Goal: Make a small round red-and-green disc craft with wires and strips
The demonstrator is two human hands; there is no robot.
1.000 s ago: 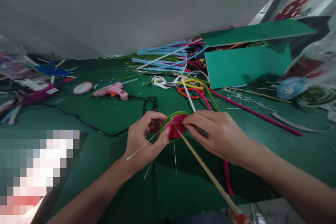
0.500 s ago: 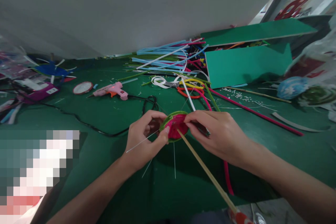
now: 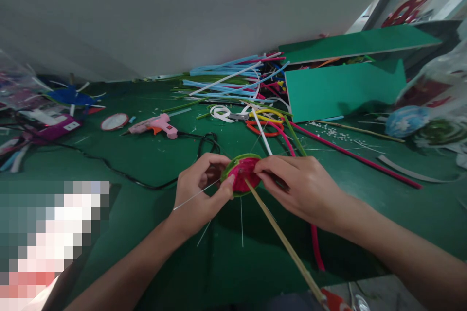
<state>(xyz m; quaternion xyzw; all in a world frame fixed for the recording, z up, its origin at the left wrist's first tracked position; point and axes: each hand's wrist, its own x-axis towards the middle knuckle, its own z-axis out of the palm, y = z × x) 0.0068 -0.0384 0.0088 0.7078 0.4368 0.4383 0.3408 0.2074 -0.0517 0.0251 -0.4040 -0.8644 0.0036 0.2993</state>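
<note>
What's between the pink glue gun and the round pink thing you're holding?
A looped black cable, lying on the green tabletop; the head view shows it.

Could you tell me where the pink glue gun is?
Head view: the pink glue gun lies left of centre on the green table, beside a red-rimmed disc.

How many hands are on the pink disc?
2. The left hand pinches the disc at its left edge; the right hand holds its right edge. No other hand shows.
</note>
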